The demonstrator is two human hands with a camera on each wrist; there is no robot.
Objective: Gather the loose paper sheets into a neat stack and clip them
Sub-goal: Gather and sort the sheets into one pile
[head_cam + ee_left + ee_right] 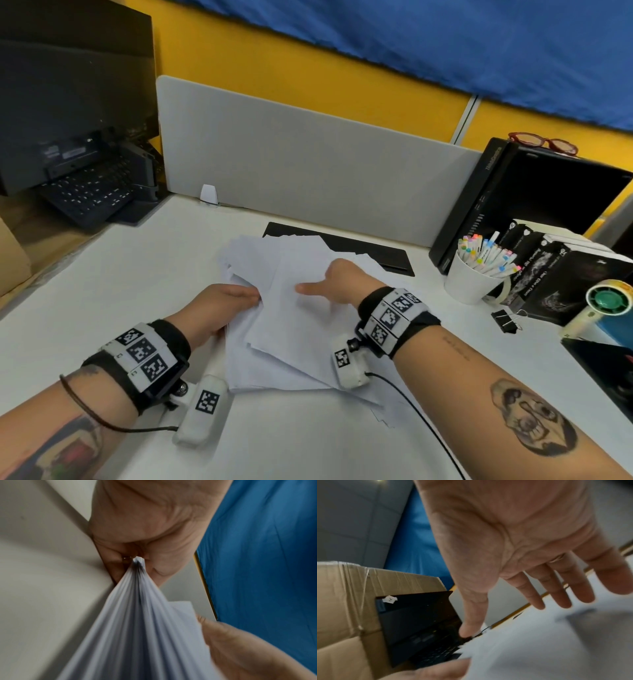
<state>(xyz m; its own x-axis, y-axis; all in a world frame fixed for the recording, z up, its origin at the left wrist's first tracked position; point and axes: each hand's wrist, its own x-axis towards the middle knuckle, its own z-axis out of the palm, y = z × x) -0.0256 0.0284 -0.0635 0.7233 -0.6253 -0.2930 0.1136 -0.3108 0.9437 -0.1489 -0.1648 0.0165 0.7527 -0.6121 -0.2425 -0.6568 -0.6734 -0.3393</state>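
Observation:
A loose, fanned pile of white paper sheets (291, 329) lies mid-desk, its far end over a black mat (380, 255). My left hand (251, 298) grips the pile's left edge; the left wrist view shows thumb and fingers pinching a bundle of sheets (137, 628) at one point (137, 561). My right hand (325, 277) rests flat on top of the pile, thumb stretched out to the left. In the right wrist view its fingers (556, 595) are straight above the blurred paper (539, 649). A black binder clip (507, 320) lies on the desk to the right, untouched.
At the right stand a white cup of markers (476, 277), black boxes (561, 274), a tape dispenser (609, 305) and a black case (534, 192) with red glasses (544, 142) on it. A grey divider (308, 164) closes the back. A keyboard (89, 195) sits far left.

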